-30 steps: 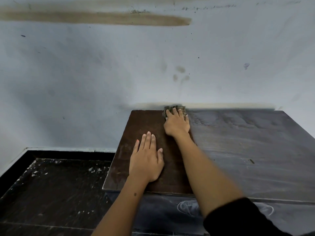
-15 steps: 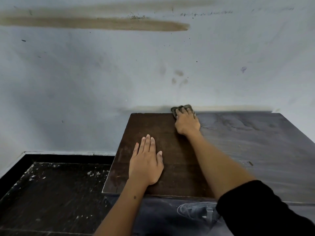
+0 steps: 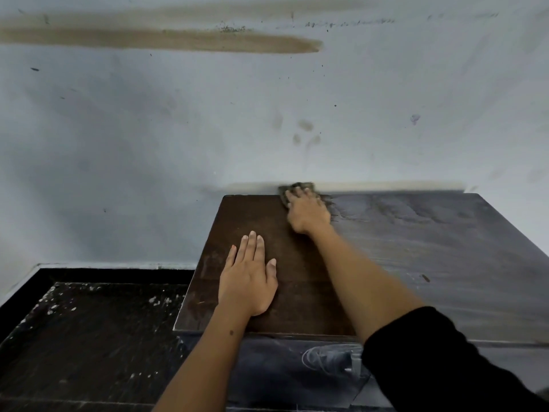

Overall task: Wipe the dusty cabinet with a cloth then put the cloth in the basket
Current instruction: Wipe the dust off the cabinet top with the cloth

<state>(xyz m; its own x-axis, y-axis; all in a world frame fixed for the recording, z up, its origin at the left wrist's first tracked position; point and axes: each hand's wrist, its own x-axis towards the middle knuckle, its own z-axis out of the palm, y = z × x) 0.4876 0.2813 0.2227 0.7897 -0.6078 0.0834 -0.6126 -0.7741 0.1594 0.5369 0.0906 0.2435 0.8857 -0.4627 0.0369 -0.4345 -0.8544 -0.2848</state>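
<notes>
The cabinet top (image 3: 430,251) is dark wood, clean brown on its left part and grey with dust on the right. My right hand (image 3: 309,212) presses a small grey-green cloth (image 3: 292,188) flat against the top at its back edge, by the wall. Most of the cloth is hidden under the fingers. My left hand (image 3: 248,278) lies flat, fingers straight, on the clean brown part nearer the front edge. No basket is in view.
A stained pale wall (image 3: 208,129) rises right behind the cabinet. To the left lies a dark floor (image 3: 89,337) speckled with white flecks. A metal handle (image 3: 332,358) shows on the cabinet front below the top.
My right hand with the cloth slid right along the back edge, then back a little to the left. The left hand stayed flat in place.
</notes>
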